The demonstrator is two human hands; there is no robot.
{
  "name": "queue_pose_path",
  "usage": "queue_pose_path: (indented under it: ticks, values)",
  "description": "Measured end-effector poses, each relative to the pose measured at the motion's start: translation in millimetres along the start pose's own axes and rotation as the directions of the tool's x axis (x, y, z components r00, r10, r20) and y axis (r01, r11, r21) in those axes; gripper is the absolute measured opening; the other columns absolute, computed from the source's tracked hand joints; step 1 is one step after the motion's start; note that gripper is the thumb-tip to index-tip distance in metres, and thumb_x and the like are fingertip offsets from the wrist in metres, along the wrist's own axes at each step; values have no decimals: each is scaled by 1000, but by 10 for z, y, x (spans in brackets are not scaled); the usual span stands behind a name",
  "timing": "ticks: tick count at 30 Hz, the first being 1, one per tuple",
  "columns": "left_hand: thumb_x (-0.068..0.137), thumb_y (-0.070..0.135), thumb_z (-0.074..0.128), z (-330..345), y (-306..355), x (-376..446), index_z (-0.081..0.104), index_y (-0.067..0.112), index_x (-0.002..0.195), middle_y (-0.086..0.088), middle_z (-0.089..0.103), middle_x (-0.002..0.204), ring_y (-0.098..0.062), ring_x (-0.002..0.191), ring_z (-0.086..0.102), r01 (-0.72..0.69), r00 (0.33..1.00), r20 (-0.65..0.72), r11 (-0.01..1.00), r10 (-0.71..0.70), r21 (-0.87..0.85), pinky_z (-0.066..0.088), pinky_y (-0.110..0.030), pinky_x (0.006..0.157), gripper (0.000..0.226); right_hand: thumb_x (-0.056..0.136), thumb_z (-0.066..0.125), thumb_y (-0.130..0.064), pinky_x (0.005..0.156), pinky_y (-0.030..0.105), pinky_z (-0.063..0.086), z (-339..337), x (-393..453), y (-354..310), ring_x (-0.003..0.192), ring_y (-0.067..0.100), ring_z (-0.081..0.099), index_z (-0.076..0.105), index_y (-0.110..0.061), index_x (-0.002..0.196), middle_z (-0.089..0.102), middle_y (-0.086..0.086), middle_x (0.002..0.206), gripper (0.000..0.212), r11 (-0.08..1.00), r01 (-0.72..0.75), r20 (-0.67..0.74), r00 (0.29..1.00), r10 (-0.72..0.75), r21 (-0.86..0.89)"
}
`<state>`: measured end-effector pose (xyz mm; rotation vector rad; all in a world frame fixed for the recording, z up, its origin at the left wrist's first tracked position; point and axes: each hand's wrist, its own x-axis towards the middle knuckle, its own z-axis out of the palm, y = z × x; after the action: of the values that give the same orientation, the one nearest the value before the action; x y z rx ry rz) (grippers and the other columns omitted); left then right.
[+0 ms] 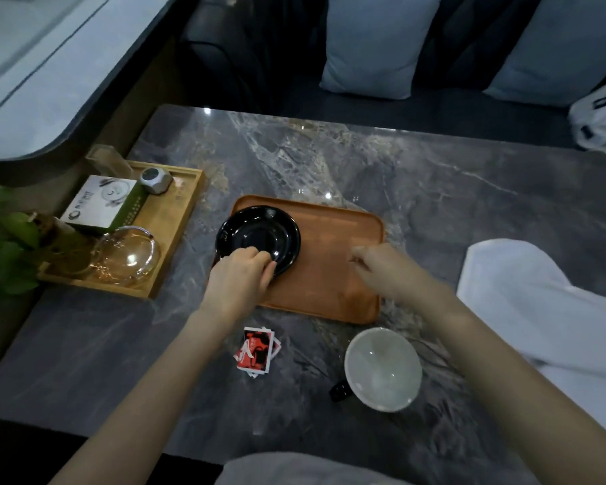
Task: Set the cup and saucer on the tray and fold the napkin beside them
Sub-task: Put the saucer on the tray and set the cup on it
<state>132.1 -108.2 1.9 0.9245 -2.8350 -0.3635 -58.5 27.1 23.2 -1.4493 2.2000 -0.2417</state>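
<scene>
Left hand (240, 274) pinches the near rim of the black saucer (259, 236), which sits on the left end of the orange tray (343, 260); likely squaring it there so the right side stays free. Right hand (382, 266) hovers over the tray's right part, blurred, fingers loosely curled, holding nothing visible. Cup (382, 369) stands on the marble table (434, 176), near side of the tray, not yet set down on the saucer. White napkin (525, 295) lies right of the tray, unfolded.
</scene>
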Motion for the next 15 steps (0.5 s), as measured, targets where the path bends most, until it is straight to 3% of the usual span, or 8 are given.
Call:
queue_pose_path:
  ticks: [3,6,8,10,12,15]
  values:
    - [88,31,33,51,224,-160,66,5,77,-11,64,73,-32,69,61,-173,985,12,983,173,53,53,-39,53,43,95,41,-22,71,38,44,8,-353,149,92,34,60,56,-10,93,66,16,98,19,997,-5,-54,999,1,-77]
    - [87,30,35,167,443,-448,67,4,88,-11,68,84,-31,76,62,-260,966,8,966,259,13,54,-39,58,41,96,39,-25,73,38,45,150,-698,332,97,32,59,57,-11,101,65,13,104,24,998,-14,-109,994,8,-55]
    - [90,37,36,316,573,-693,66,5,102,-10,69,98,-26,92,59,-268,964,1,964,268,-3,53,-36,72,45,96,39,-27,75,37,46,332,-902,442,99,29,60,57,-13,106,65,10,108,24,999,-33,-138,990,37,27]
    - [94,49,25,470,677,-909,62,6,112,-9,66,112,-23,109,54,-248,966,68,968,249,-32,40,-34,90,59,96,38,-28,74,35,43,532,-1088,511,100,28,59,52,-15,112,63,10,110,25,994,-60,-153,986,73,86]
    - [92,56,21,618,748,-1077,58,8,118,-8,63,122,-24,117,54,-240,959,141,969,245,-50,32,-32,97,67,97,38,-27,76,33,39,682,-1253,520,103,28,56,44,-16,125,60,10,116,31,988,-69,-145,985,90,139]
    - [82,56,38,716,848,-1233,53,9,123,-6,60,126,-21,121,48,-250,950,185,968,253,-37,43,-34,97,64,97,35,-24,89,37,42,798,-1399,508,109,26,52,27,-25,139,55,7,126,43,968,-89,-103,988,116,235]
